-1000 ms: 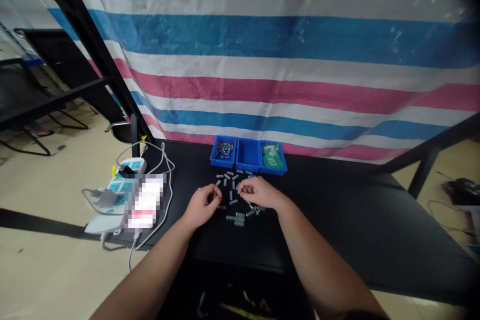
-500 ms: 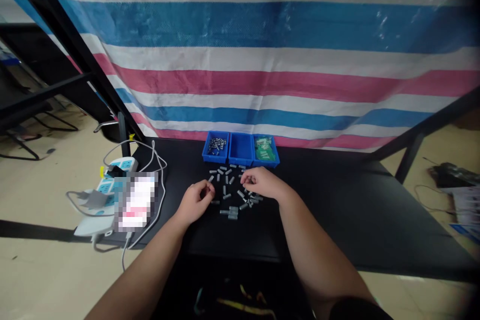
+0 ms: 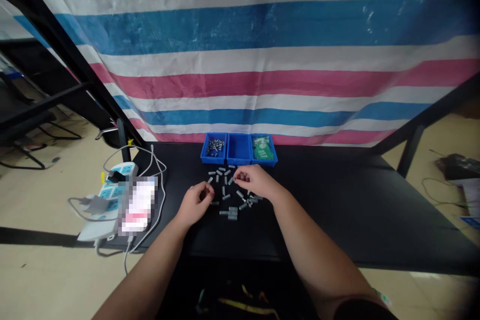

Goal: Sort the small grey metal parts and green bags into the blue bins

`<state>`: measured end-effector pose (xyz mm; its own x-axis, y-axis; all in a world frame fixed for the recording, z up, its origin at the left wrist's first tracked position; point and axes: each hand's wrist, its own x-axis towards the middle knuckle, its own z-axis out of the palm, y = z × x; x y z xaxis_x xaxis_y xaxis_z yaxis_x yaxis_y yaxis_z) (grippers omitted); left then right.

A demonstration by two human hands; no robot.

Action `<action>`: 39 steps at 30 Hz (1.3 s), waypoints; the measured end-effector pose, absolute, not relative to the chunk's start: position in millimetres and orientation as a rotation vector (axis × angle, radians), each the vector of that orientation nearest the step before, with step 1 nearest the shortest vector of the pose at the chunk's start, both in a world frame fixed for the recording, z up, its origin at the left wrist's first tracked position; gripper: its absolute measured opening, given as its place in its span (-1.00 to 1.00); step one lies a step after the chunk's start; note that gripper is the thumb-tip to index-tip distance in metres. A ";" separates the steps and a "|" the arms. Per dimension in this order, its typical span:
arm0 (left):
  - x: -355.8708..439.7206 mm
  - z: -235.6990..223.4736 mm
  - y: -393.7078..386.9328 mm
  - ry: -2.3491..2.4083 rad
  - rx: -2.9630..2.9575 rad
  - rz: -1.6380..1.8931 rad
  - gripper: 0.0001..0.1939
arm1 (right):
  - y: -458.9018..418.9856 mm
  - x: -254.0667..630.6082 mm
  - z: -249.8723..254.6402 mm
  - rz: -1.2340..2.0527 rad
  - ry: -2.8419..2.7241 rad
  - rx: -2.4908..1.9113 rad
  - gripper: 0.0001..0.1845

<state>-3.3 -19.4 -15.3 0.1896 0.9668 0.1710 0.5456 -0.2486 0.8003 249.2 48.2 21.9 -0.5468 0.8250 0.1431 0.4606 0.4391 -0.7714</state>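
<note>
1. Head view, hand nearest the work: the right hand (image 3: 256, 180) is held low over the bench (image 3: 318, 200), reaching in from the right. A grey cylindrical piece (image 3: 231, 180) lies immediately left of its fingertips. Contact with the fingertips cannot be confirmed.
2. Head view, long axis: this piece lies on its side, set obliquely, its far end turned towards the right and its near end towards the left. The right hand is the closer of the two; the left hand (image 3: 194, 203) is well to the left and nearer the bench's near edge.
3. Head view, right hand condition: fingers bent inward, thumb drawn close to the index finger, opening narrow. Whether anything is gripped between the tips cannot be told.
4. Head view, left hand condition: thumb and index finger curve into a loop with their tips close together. No held item is visible, though the inside of the fingers is hidden. A second cylinder (image 3: 210, 180) lies just beyond the fingertips, also oblique.
5. Head view, surroundings: loose grey cylinders are scattered between the hands, and a side-by-side group (image 3: 233, 213) lies on the near side. Three blue trays (image 3: 240, 147) stand in a row on the far side.
</note>
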 end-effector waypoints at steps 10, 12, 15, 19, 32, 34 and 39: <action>-5.8 -18.7 -19.2 1.379 1.869 0.958 -0.87 | 50.4 239.6 8.5 1.474 -1.945 -1.015 -0.89; -5.8 -18.9 -18.8 1.367 1.873 0.965 -0.87 | 52.6 231.7 5.1 1.421 -1.720 -0.934 -0.63; -5.8 -18.7 -18.5 1.362 1.878 0.971 -0.86 | 54.1 224.9 2.2 1.375 -1.593 -0.806 -0.29; -6.0 -18.1 -18.6 1.344 1.871 0.962 -0.88 | 52.1 231.9 8.4 1.239 -1.761 -0.933 -0.58; -5.5 -18.4 -18.4 1.378 1.886 0.920 -0.85 | 48.2 270.3 30.8 1.034 -2.511 -1.480 -0.72; -5.4 -18.7 -18.2 1.389 1.887 0.916 -0.84 | 48.2 268.7 29.9 0.998 -2.482 -1.547 -0.74; -5.1 -20.2 -18.2 1.399 1.884 0.915 -0.84 | 47.7 266.2 30.7 0.814 -2.447 -1.531 -0.81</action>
